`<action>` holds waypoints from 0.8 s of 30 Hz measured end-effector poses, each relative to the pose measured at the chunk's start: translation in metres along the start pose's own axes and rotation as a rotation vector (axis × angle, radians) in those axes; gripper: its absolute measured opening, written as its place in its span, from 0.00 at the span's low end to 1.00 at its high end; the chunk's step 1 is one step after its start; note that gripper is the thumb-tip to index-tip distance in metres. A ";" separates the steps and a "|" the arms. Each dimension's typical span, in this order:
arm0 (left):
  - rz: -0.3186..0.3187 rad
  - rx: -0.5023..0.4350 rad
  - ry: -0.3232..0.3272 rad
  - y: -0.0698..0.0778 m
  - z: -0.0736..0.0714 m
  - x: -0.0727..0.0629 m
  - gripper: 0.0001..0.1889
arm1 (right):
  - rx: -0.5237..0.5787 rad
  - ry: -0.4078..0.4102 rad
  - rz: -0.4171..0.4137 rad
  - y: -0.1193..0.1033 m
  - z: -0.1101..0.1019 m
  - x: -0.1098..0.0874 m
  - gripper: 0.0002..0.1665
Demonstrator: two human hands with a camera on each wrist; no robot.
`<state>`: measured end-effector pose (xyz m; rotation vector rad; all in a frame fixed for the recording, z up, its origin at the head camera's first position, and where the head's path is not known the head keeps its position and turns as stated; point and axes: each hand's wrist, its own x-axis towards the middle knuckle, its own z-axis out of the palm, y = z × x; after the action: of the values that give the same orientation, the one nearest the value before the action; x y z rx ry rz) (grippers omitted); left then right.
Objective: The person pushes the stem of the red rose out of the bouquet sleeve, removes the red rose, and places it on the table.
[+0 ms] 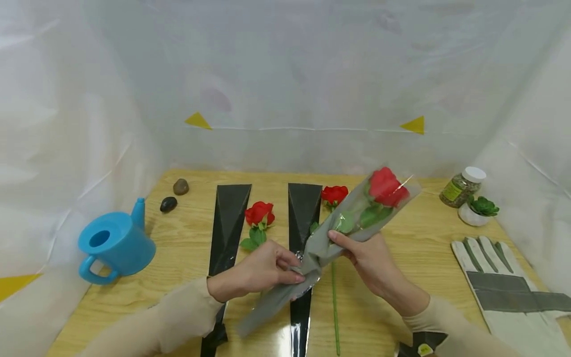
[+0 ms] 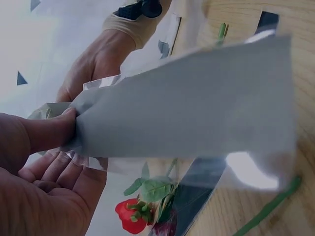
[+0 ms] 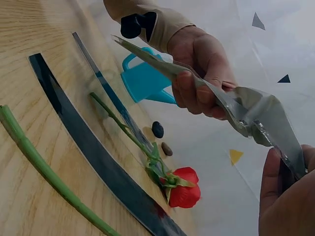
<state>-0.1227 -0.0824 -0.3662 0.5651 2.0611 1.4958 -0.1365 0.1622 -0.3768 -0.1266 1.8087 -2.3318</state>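
A red rose (image 1: 387, 187) lies inside a flower sleeve (image 1: 325, 248) with a grey back and a clear front, tilted so the bloom points up and right. My left hand (image 1: 263, 267) pinches the sleeve's narrow lower part between thumb and fingers. Higher up, just below the leaves, my right hand (image 1: 370, 255) grips it with the thumb on the front. Between the hands the sleeve is creased and twisted. In the left wrist view, its flat grey tail (image 2: 192, 103) extends away from the left hand (image 2: 54, 182). The wrapped stem is hidden.
On the table lie two black flower sleeves (image 1: 222, 238) and two loose roses (image 1: 259, 213). A blue watering can (image 1: 118, 243) and two stones (image 1: 180, 186) are at the left. At the right are a lidded jar (image 1: 461, 188), a potted succulent (image 1: 477, 212) and work gloves (image 1: 504, 287).
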 end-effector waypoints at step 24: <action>-0.012 -0.050 -0.017 -0.015 -0.001 -0.010 0.04 | 0.004 0.012 -0.070 -0.016 -0.018 0.003 0.24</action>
<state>-0.1154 -0.0936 -0.3785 0.5432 2.0052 1.5262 -0.1441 0.1830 -0.3664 -0.1788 1.8333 -2.3882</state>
